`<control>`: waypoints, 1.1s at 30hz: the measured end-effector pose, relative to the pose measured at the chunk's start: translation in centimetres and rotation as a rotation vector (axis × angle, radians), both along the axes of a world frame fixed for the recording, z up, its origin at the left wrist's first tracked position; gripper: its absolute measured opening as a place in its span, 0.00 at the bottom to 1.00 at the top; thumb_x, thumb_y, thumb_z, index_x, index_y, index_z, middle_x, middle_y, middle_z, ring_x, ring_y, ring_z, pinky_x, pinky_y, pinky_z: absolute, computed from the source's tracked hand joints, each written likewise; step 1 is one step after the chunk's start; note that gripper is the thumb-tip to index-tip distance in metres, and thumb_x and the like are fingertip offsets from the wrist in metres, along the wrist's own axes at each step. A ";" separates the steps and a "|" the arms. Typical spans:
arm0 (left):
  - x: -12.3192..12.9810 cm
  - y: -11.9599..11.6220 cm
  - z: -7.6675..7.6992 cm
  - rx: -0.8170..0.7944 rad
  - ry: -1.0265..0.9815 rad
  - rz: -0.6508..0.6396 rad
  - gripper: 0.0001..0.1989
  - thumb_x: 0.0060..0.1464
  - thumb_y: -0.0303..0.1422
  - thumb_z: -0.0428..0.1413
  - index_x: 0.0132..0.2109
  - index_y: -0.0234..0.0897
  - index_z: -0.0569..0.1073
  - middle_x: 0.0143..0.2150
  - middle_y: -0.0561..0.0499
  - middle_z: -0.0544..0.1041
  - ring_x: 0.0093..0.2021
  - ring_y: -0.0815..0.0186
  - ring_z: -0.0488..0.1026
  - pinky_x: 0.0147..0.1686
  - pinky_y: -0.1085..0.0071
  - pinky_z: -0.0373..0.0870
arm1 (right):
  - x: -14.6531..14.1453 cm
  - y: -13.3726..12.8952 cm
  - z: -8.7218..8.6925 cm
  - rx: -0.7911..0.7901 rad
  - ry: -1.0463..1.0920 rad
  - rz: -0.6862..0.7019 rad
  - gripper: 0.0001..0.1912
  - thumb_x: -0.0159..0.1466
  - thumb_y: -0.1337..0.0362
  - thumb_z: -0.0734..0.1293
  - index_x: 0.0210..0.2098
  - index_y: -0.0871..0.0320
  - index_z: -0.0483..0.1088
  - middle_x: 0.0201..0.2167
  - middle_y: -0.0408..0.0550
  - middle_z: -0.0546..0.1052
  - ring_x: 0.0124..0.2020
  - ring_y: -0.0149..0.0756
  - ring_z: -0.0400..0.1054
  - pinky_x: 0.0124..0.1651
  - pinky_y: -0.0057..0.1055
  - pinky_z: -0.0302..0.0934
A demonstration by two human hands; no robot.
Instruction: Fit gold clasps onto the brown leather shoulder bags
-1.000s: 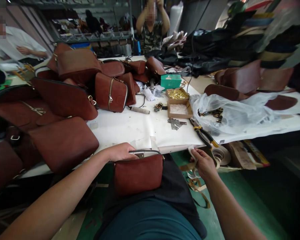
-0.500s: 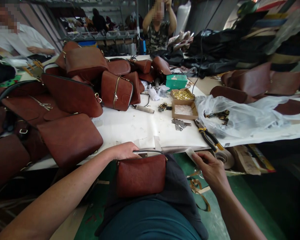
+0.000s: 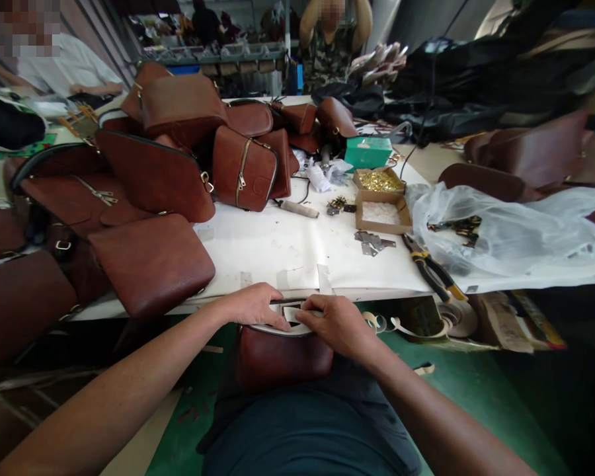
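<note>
A small reddish-brown leather bag (image 3: pixel 285 360) rests on my lap, its top opening facing up with a pale lining showing. My left hand (image 3: pixel 258 306) grips the left part of the bag's rim, thumb inside the opening. Over the right part of the opening, my right hand (image 3: pixel 334 320) pinches a small white piece (image 3: pixel 292 313) between thumb and fingers. The piece lies at the lining, beside a dark slot. The lower end of the piece and the bag's interior are mostly hidden.
Brown bags (image 3: pixel 153 264) are piled on the white table (image 3: pixel 258 244) at left. Pliers (image 3: pixel 431 268), metal plates (image 3: pixel 374 242), a cardboard tray (image 3: pixel 381 211), a green box (image 3: pixel 368 153) and a plastic bag (image 3: pixel 515 231) lie to the right. Two people are beyond the table.
My right hand has moved left from beside the table edge to the bag's opening, bringing the white piece with it. My left thumb now reaches into the opening, and the view has shifted slightly.
</note>
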State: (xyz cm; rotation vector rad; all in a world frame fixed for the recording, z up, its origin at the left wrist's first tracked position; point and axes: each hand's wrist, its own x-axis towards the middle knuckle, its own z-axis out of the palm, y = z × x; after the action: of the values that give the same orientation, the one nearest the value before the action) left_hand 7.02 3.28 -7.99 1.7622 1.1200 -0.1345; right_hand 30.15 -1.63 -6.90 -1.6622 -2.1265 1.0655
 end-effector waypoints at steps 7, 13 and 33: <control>0.1 -0.5 0.3 0.047 0.014 -0.018 0.26 0.47 0.54 0.65 0.41 0.36 0.82 0.30 0.56 0.74 0.32 0.65 0.69 0.32 0.74 0.58 | -1.1 -0.3 -1.4 0.098 -0.141 -0.053 0.11 0.68 0.53 0.70 0.34 0.50 0.81 0.29 0.43 0.82 0.31 0.36 0.71 0.33 0.31 0.47; 0.9 -1.4 0.9 0.227 0.053 -0.032 0.18 0.60 0.46 0.55 0.30 0.37 0.75 0.24 0.55 0.69 0.27 0.68 0.65 0.26 0.72 0.51 | -0.5 -1.0 -1.7 0.112 -0.135 -0.028 0.10 0.69 0.53 0.69 0.36 0.49 0.80 0.31 0.41 0.83 0.32 0.35 0.72 0.33 0.30 0.47; 0.6 -3.2 3.0 0.670 0.267 -0.383 0.14 0.69 0.40 0.51 0.39 0.40 0.77 0.37 0.52 0.80 0.36 0.62 0.76 0.34 0.67 0.62 | 0.0 -1.8 -3.1 0.338 -0.097 0.023 0.11 0.71 0.51 0.70 0.46 0.49 0.79 0.41 0.43 0.85 0.40 0.37 0.78 0.39 0.30 0.56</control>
State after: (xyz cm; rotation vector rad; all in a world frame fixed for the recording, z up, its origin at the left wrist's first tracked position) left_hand 7.66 0.10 -4.95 2.6153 1.0702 -0.2528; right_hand 30.18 -3.41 -10.03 -1.5567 -2.2393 0.5973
